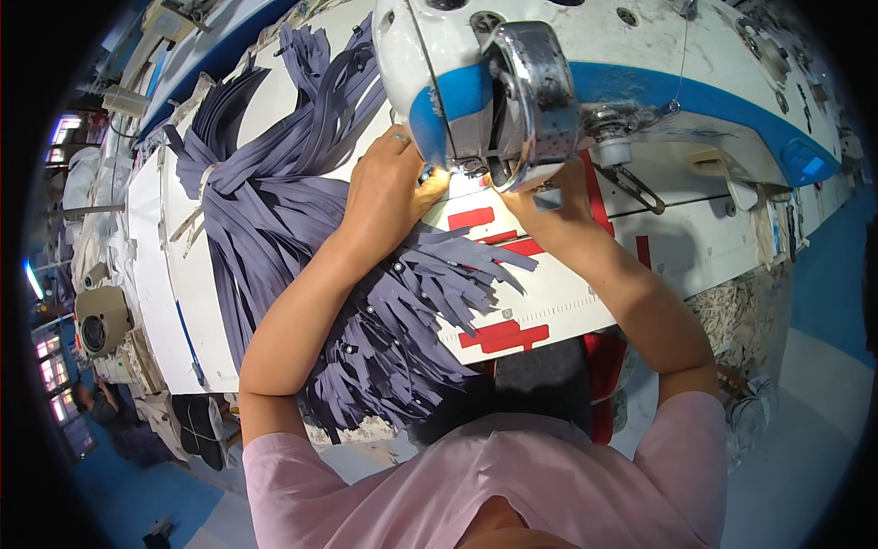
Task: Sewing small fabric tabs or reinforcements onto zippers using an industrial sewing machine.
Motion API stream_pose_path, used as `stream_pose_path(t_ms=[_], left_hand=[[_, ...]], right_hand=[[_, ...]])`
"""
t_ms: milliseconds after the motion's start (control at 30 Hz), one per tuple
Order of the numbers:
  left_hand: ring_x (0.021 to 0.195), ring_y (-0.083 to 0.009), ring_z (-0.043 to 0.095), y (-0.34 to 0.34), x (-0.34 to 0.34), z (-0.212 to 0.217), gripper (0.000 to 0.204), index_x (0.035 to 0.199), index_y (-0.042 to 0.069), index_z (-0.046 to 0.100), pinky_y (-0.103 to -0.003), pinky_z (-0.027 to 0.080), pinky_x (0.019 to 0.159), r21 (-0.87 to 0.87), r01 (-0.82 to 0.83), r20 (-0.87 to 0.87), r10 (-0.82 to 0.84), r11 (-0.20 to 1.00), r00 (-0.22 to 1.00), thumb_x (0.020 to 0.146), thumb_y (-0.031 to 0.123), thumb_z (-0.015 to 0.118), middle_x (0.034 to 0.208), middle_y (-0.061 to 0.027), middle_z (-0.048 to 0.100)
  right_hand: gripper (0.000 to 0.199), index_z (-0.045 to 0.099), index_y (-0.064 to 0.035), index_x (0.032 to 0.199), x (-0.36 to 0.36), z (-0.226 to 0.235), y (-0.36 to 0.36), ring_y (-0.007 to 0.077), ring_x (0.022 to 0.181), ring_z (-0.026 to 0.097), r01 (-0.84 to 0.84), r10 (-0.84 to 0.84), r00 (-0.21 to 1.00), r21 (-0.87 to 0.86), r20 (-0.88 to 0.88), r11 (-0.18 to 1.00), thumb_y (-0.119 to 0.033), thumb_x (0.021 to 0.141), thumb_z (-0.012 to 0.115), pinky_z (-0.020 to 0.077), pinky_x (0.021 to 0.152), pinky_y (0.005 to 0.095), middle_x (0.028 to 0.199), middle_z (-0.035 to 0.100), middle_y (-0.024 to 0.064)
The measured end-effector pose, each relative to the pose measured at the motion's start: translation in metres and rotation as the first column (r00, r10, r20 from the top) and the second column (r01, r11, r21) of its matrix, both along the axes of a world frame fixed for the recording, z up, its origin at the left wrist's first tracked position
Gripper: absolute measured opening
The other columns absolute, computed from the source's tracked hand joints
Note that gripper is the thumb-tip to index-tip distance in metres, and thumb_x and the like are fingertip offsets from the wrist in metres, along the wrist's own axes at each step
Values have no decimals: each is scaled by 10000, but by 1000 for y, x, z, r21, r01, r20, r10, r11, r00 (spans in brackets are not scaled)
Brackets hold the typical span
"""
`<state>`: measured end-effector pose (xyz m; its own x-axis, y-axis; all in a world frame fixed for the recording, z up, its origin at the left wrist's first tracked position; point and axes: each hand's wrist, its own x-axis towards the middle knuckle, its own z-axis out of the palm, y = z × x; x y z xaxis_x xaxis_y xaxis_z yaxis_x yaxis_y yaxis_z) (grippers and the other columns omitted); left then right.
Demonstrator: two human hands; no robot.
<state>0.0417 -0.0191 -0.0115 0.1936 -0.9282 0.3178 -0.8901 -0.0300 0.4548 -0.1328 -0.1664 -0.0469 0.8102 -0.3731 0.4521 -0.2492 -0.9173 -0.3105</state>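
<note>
My left hand [386,188] is bent beside the needle area of a white and blue sewing machine [713,96]. Its thumb and fingers are drawn together by the lit spot under the needle; whatever they grip is too small to make out. On the other side of the needle, my right hand [553,201] reaches in close to the presser foot, and the machine's head hides most of its fingers. A big tied bundle of grey-purple zippers [274,206] lies left of the machine, its loose ends running under my left forearm and over the table's front edge.
Red tape patches [503,337] and a ruler scale mark the white sewing table [585,306]. A thread guide and metal lever [631,188] stand right of the needle. Fabric scraps [745,311] hang below the right side. Another person [110,403] is far left.
</note>
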Motion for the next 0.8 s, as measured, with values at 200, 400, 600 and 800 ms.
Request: stream_pose_path(t_ms=[200, 400, 600, 800], left_hand=[[984, -399, 611, -1, -1, 2, 303, 1028, 9, 651, -464, 511, 815, 17, -16, 28, 15, 1000, 999, 735, 18, 725, 1071, -191, 634], [979, -398, 612, 0, 0, 4, 285, 1019, 8, 648, -461, 510, 814, 24, -1, -15, 1, 1000, 1000, 743, 16, 719, 1069, -189, 634], [974, -390, 614, 2, -1, 3, 263, 1014, 13, 659, -457, 511, 813, 41, -14, -58, 16, 999, 998, 764, 52, 730, 1077, -189, 636], [971, -372, 613, 6, 1, 3, 208, 994, 17, 677, -445, 510, 801, 41, -16, -51, 18, 999, 999, 805, 78, 736, 1068, -176, 642]], right_hand=[[131, 655, -86, 744, -1, 8, 3, 345, 755, 638, 1, -2, 1000, 31, 26, 1000, -210, 786, 655, 493, 694, 465, 726, 663, 144], [136, 642, -83, 729, -3, 21, 6, 346, 740, 639, -1, -3, 998, 61, 55, 998, -203, 792, 643, 494, 680, 468, 711, 660, 142], [126, 647, -88, 738, -7, 34, 11, 345, 743, 639, 4, -22, 992, 147, 122, 989, -201, 790, 654, 496, 688, 467, 719, 663, 142], [108, 651, -84, 748, -6, 18, 6, 350, 754, 640, -15, 4, 997, 133, 82, 991, -186, 777, 666, 500, 698, 467, 725, 664, 148]])
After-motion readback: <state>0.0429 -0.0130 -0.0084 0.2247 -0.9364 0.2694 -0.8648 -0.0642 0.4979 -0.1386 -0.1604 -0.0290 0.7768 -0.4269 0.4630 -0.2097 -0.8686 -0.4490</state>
